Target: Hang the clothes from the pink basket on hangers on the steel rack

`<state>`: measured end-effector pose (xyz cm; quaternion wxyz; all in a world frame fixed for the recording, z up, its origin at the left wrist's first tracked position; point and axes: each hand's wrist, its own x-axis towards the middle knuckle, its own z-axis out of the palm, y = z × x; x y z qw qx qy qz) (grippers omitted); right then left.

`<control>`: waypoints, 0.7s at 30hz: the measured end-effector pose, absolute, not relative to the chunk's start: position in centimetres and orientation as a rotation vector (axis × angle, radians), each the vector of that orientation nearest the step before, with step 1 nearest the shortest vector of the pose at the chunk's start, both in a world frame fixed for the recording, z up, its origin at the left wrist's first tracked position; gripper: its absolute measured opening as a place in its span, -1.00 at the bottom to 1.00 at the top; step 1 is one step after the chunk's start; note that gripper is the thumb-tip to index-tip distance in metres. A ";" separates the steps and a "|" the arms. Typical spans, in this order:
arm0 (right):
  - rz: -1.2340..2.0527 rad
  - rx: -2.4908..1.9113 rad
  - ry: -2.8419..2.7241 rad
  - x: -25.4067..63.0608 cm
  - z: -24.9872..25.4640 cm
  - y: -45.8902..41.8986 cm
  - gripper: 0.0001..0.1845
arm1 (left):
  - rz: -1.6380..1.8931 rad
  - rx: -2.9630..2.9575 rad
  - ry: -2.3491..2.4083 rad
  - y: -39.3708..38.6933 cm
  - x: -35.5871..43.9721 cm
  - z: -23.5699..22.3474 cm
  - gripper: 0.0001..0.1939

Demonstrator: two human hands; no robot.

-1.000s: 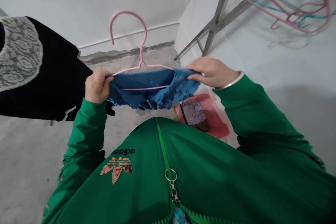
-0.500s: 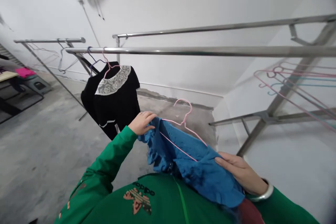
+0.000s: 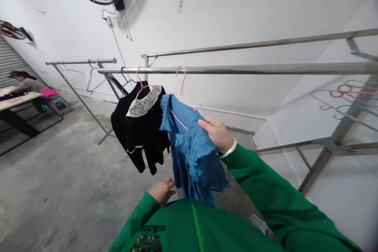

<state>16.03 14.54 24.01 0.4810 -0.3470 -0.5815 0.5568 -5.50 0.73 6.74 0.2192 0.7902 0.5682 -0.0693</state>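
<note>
Holding blue shirt (image 3: 191, 149) on pink hanger (image 3: 181, 80), hook crossing steel rail (image 3: 236, 69) beside black dress (image 3: 141, 126); right hand (image 3: 217, 134) fingers pinching cloth, left hand (image 3: 162, 190) fingers curling loosely, empty, just below.

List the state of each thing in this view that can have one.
blue top, hanging on the pink wire hanger
pink wire hanger, hooked over the steel rail
black lace-collared garment, hanging beside the blue top
right hand, gripping the blue top
left hand, free, below the blue top

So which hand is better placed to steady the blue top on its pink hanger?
Probably the right hand: it is on the blue top, up near the pink hanger, while the left hand sits low and off the fabric.
</note>
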 end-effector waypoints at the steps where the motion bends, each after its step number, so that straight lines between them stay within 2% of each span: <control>1: 1.312 -0.837 -1.421 14.4 24.1 15.6 -0.59 | -0.192 2.185 1.590 0.6 -6.0 6.8 -0.68; 7: 0.925 -0.863 -1.582 6.7 23.7 19.6 -0.65 | -0.244 2.086 1.774 0.0 -9.9 6.8 -0.71; 14: 0.577 -1.245 -1.760 1.9 21.6 21.1 -0.70 | -0.393 1.975 1.790 -0.5 -12.0 4.8 -0.72; 18: 0.424 -1.081 -1.802 2.6 17.8 20.3 -0.74 | -0.454 1.965 1.749 0.2 -11.5 3.7 -0.71; 21: 0.352 -1.047 -1.802 6.4 12.0 18.4 -0.71 | -0.513 2.005 1.671 1.5 -10.7 3.3 -0.71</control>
